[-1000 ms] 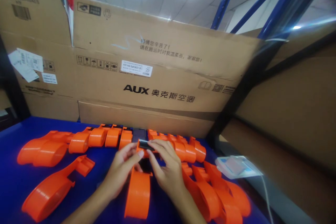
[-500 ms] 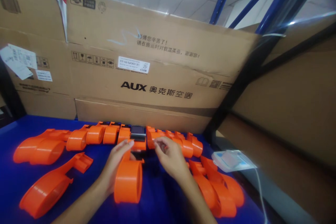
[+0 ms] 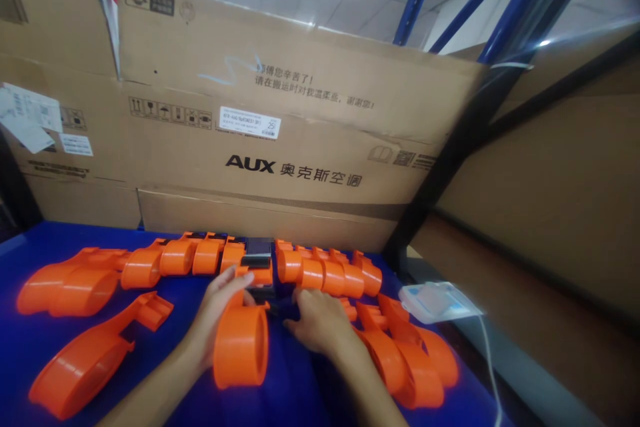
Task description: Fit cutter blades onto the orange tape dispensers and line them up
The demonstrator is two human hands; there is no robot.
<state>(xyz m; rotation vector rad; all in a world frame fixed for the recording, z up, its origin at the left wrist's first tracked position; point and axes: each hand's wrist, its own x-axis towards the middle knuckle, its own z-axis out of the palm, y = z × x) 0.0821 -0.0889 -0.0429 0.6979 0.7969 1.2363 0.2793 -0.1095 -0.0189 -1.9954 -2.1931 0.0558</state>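
Observation:
My left hand (image 3: 220, 307) is closed around an orange plastic holder (image 3: 240, 347) with a wide ring at its near end and a narrower arm pointing away from me. Just beyond my left fingers is a small device with a dark screen (image 3: 259, 248), upright against an orange part; whether it is attached to the held piece I cannot tell. My right hand (image 3: 320, 320) is low over the blue surface, right of the held holder, its back towards me. Its fingers curl down out of sight, thumb pointing left, near a dark patch whose contents are unclear.
Several orange holders (image 3: 140, 267) stand in a row at the back left, others (image 3: 325, 277) at the back right. One holder (image 3: 83, 370) lies front left; more (image 3: 420, 367) cluster front right. A clear plastic case (image 3: 440, 302) with a white cable is at the right edge, before cardboard (image 3: 300, 127).
My right hand has dropped from beside the back-right row to the blue surface, its fingers turning downward. My left hand still holds the orange holder, and the whole view has shifted slightly.

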